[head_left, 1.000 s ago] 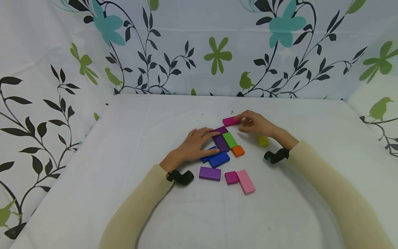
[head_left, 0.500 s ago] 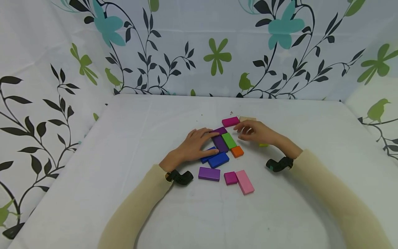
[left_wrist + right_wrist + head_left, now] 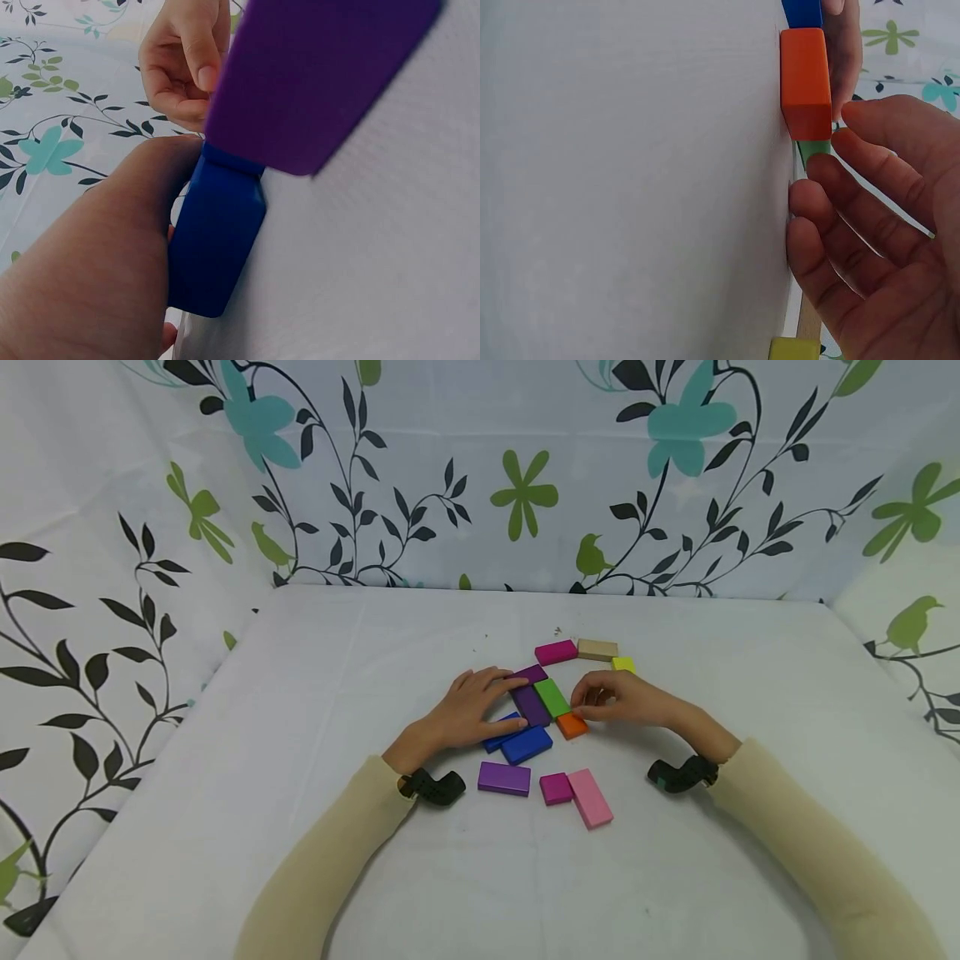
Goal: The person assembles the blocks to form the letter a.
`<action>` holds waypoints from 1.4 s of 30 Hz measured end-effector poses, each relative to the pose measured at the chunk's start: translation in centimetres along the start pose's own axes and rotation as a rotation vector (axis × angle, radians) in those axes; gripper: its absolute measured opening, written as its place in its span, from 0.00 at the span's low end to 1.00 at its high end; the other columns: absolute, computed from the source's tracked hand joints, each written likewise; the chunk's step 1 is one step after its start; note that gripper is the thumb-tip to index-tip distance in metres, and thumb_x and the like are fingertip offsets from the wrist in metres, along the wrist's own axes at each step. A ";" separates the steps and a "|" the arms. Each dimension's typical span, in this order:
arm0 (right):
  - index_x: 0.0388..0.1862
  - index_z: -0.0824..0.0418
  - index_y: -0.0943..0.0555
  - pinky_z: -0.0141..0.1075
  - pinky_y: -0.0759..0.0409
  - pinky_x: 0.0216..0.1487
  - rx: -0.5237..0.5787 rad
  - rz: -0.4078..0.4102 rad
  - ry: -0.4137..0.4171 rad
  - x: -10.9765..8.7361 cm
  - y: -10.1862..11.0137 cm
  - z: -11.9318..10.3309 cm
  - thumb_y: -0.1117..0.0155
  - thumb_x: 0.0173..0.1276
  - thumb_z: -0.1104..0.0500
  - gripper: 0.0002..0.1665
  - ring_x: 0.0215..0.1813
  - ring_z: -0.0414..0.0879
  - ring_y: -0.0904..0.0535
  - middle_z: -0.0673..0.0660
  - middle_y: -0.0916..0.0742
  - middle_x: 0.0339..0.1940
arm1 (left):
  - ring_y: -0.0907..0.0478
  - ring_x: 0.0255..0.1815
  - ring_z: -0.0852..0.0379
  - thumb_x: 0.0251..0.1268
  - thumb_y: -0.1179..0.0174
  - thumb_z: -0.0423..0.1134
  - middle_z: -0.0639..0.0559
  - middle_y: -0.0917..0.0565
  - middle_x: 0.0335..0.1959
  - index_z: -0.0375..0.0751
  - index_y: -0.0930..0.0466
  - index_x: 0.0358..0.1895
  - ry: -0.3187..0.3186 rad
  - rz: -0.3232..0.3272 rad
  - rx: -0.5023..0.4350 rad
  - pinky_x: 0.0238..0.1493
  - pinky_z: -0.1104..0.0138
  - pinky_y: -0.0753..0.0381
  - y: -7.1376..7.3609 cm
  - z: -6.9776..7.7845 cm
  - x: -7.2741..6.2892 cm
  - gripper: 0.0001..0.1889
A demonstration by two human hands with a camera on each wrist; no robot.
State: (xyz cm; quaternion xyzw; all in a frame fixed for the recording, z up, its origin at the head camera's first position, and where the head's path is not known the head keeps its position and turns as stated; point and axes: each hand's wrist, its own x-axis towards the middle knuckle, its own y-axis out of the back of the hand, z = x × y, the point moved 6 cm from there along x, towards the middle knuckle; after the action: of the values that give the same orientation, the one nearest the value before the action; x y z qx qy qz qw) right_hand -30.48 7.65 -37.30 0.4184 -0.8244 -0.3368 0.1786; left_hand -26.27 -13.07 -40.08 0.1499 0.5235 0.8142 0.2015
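Covering the table (image 3: pixel 300 710), white cloth is meeting flower-printed curtains (image 3: pixel 525 485); left hand (image 3: pixel 468 710), grip apart, is pressing blocks (image 3: pixel 532 704); right hand (image 3: pixel 626 700), grip loosely apart, is touching orange block (image 3: pixel 572 725).

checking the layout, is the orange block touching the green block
Touching. The right wrist view shows the orange block butting end to end against the green block, no gap; the head view agrees.

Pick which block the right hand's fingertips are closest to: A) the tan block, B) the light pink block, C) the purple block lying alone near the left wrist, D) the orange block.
D: the right hand has its fingertips right at the orange block, beside the green block; the other three lie well clear of it.
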 end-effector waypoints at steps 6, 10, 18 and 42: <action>0.45 0.63 0.19 0.32 0.21 0.42 0.020 -0.041 0.003 -0.4 -0.5 -0.1 0.32 0.65 0.63 0.11 0.38 0.47 0.22 0.53 0.16 0.38 | 0.49 0.77 0.49 0.67 0.46 0.61 0.47 0.41 0.75 0.56 0.41 0.75 0.001 0.004 0.008 0.75 0.46 0.59 0.1 0.0 -0.1 0.35; 0.46 0.64 0.20 0.32 0.22 0.42 0.024 -0.083 0.027 -0.7 -0.7 -0.4 0.30 0.63 0.62 0.14 0.38 0.47 0.23 0.54 0.17 0.39 | 0.49 0.77 0.49 0.68 0.46 0.61 0.46 0.41 0.75 0.55 0.41 0.75 -0.003 0.007 0.005 0.75 0.46 0.59 0.1 0.1 -0.1 0.35; 0.49 0.63 0.21 0.34 0.23 0.43 -0.009 -0.140 0.058 -1.0 -1.3 -0.7 0.26 0.59 0.59 0.21 0.39 0.48 0.24 0.53 0.18 0.39 | 0.48 0.77 0.49 0.68 0.47 0.61 0.46 0.41 0.75 0.55 0.41 0.75 -0.003 0.001 0.015 0.75 0.46 0.59 0.0 0.1 0.0 0.35; 0.48 0.63 0.21 0.35 0.20 0.44 -0.033 -0.060 0.051 -2.8 -0.5 -0.5 0.26 0.59 0.60 0.20 0.39 0.46 0.21 0.53 0.17 0.41 | 0.48 0.76 0.49 0.68 0.46 0.60 0.45 0.41 0.75 0.54 0.41 0.75 -0.018 0.013 0.002 0.75 0.46 0.60 -0.1 0.1 0.1 0.35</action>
State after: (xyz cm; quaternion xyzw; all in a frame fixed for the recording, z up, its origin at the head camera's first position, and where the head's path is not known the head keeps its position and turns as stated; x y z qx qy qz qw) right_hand -28.23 9.47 -37.32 0.4483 -0.8011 -0.3446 0.1963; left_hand -26.27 -12.92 -40.10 0.1608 0.5217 0.8135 0.2005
